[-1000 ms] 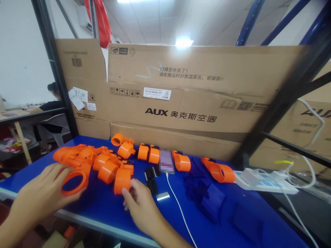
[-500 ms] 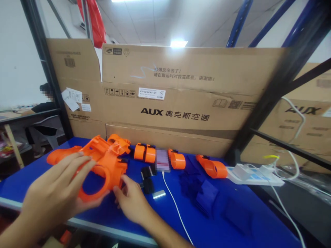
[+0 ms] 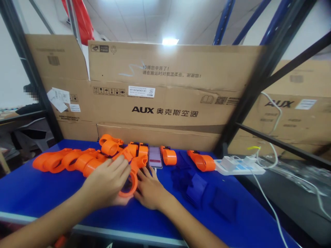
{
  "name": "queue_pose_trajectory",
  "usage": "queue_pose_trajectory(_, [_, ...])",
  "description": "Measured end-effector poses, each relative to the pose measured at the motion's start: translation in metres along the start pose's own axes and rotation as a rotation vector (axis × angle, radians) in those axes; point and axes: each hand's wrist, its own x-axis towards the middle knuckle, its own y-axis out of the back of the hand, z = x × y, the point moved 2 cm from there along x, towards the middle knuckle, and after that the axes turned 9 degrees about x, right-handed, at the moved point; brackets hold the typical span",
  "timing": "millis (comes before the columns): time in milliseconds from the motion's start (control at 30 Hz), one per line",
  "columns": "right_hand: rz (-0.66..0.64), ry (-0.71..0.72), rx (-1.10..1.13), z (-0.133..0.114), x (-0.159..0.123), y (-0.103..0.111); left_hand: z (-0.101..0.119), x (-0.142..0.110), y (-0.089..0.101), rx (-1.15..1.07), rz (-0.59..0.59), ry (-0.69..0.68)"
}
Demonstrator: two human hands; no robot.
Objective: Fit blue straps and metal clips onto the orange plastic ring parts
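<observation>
My left hand [image 3: 108,181] is closed around an orange plastic part [image 3: 136,172], holding it tilted just above the blue table. The part has a large ring at its lower end and a bracket-like upper end. My right hand [image 3: 151,189] reaches down to the table just right of this part, palm down with fingers stretched out. Whatever lies under its fingers is hidden. Close beyond the right fingertips is a phone [image 3: 156,162] lit up on the table, with a white cable at its lower end.
Several orange ring parts [image 3: 58,162] stand in a row at left. More orange parts [image 3: 170,157] sit along the cardboard [image 3: 165,122]. Dark blue pieces [image 3: 198,189] lie right of my hands. A white power strip [image 3: 239,167] with cables rests at the table's right edge.
My left hand has brought the orange part right and lower, uncovering the row of rings. My right hand has left the part and reached onto the table, where black pieces and a silvery piece lay.
</observation>
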Motion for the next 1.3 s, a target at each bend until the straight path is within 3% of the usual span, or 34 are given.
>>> queue_pose_trajectory(167, [0.045,0.060,-0.034,0.016,-0.013,0.005,0.025,0.003,-0.016,-0.068,-0.050,-0.014])
queue_pose_trajectory(400, [0.078,0.057,-0.074,0.017,-0.040,0.012,0.035,0.013,-0.018,0.015,-0.152,-0.060])
queue_pose_trajectory(667, [0.150,-0.018,-0.097,0.021,-0.049,0.005,0.040,0.026,-0.038,0.171,-0.273,-0.078])
queue_pose_trajectory(867, [0.188,-0.014,-0.073,0.025,-0.045,0.000,0.026,0.034,-0.043,0.048,-0.076,-0.095])
queue_pose_trajectory(1000, [0.205,-0.016,-0.032,0.024,-0.045,0.000,0.008,0.036,-0.032,-0.012,0.098,-0.052])
queue_pose_trajectory(1133, [0.316,-0.035,0.242,0.020,-0.044,0.013,-0.004,0.038,-0.005,-0.005,0.233,-0.098])
queue_pose_trajectory(1200, [0.396,-0.089,0.559,0.021,-0.039,0.023,0.001,0.039,0.008,0.017,0.317,-0.145])
queue_pose_trajectory(1300, [0.445,-0.193,1.211,0.025,-0.029,0.036,0.021,0.042,0.017,-0.017,0.442,-0.218])
